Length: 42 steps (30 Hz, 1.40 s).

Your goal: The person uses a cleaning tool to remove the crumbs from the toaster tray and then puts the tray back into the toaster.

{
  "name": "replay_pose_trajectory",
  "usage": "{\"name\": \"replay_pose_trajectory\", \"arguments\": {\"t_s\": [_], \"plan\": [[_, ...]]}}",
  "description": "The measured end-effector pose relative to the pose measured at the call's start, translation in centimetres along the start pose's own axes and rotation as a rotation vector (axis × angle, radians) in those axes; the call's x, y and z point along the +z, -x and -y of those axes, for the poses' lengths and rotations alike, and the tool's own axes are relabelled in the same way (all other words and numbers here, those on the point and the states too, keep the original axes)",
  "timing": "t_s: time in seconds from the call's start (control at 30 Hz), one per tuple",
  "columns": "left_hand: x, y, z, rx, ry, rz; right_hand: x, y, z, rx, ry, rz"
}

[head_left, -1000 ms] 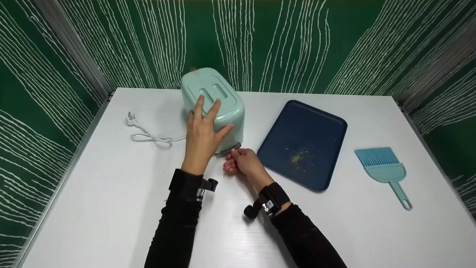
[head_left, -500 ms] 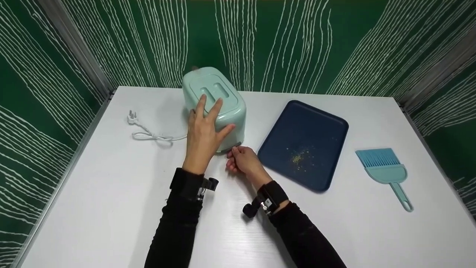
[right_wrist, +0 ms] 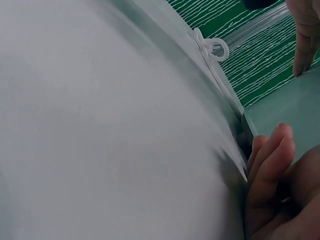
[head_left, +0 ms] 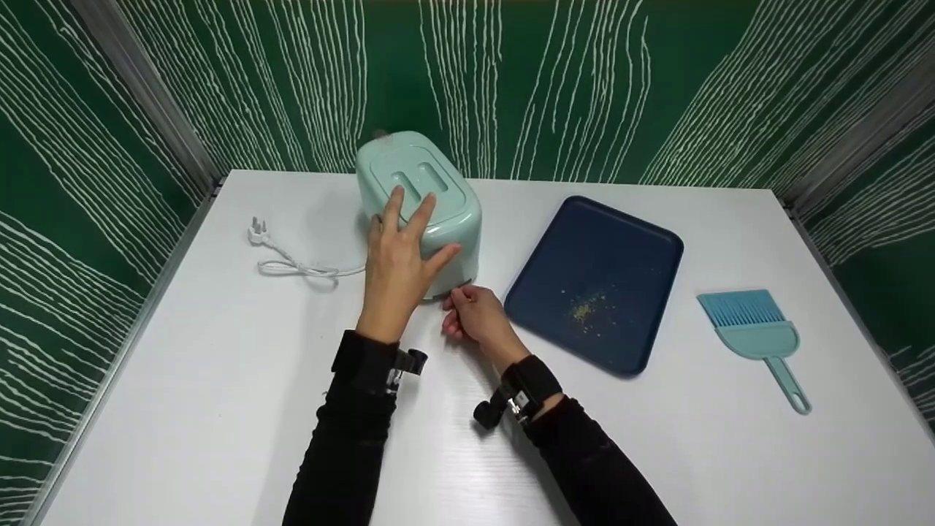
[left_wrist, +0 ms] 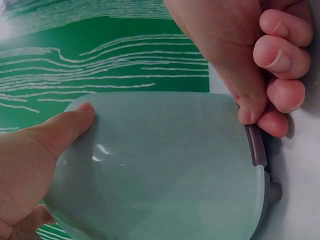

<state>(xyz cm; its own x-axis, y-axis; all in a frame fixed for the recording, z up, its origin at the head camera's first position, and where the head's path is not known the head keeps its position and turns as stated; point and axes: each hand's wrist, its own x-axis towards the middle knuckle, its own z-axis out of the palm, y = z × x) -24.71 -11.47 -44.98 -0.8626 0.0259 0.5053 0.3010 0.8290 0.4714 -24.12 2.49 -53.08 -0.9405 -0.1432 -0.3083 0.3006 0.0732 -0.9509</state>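
A mint-green toaster (head_left: pixel 460 241) with a lid on top stands near the back of the white table. My left hand (head_left: pixel 398 256) lies on it with fingers spread, fingertips on the lid, and the thumb (left_wrist: pixel 75 122) against the end wall. At the foot of that wall my right hand (head_left: pixel 478 318) pinches the dark edge of the crumb tray (left_wrist: pixel 256 145) between thumb and forefinger. Most of the crumb tray is hidden inside the toaster. The right hand's other fingers (right_wrist: pixel 270 160) are curled just above the tabletop.
To the right lies a dark blue tray (head_left: pixel 621 256) with a scatter of crumbs (head_left: pixel 584 310). Farther right is a light blue brush (head_left: pixel 756 329) with its dustpan-coloured handle. A white power cord (head_left: pixel 307 272) with a plug lies left of the toaster. Green walls enclose the table.
The crumb tray's dark edge has slid inward, nearly level with the toaster's wall, with my right hand following it. My left hand has stayed in place on the toaster.
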Motion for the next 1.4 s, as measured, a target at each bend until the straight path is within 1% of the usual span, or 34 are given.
{"name": "replay_pose_trajectory", "arguments": {"t_s": [0.17, 0.43, 0.53, 0.7, 0.87, 0.97, 1.07, 1.13, 1.2, 1.27, 1.4], "plan": [[0.0, 0.0, -0.1, -0.002, -0.006, 0.011, 0.1, 0.1, -0.1, -0.019, 0.021, -0.019], [0.0, 0.1, 0.2, 0.007, 0.001, -0.012, 0.3, -0.1, -0.5, -0.056, 0.07, 0.005], [0.0, 0.1, 0.1, 0.003, -0.005, -0.011, 0.2, 0.0, -0.4, -0.059, 0.072, 0.014], [-0.1, 0.1, -0.1, -0.023, -0.006, 0.017, 0.0, 0.1, -0.3, -0.048, 0.061, 0.028], [0.0, 0.4, 0.1, -0.049, -0.021, 0.075, -0.3, 0.6, -0.3, -0.026, 0.038, 0.056], [0.0, 0.5, 0.1, -0.054, -0.018, 0.101, -0.6, 1.0, -0.3, -0.014, 0.009, 0.084], [0.1, 0.6, 0.0, -0.048, -0.009, 0.108, -1.2, 1.6, -0.1, -0.019, 0.009, 0.1], [0.1, 0.7, 0.0, -0.045, -0.003, 0.108, -1.8, 1.9, 0.1, -0.026, 0.042, 0.096], [0.2, 0.9, 0.1, -0.043, 0.005, 0.105, -2.5, 2.2, 0.4, -0.043, 0.099, 0.084], [0.2, 1.1, 0.1, -0.05, 0.014, 0.107, -3.3, 2.5, 0.6, -0.072, 0.185, 0.061], [0.2, 1.6, 0.3, -0.057, 0.023, 0.115, -5.1, 3.0, 1.1, -0.164, 0.385, 0.001]]}}
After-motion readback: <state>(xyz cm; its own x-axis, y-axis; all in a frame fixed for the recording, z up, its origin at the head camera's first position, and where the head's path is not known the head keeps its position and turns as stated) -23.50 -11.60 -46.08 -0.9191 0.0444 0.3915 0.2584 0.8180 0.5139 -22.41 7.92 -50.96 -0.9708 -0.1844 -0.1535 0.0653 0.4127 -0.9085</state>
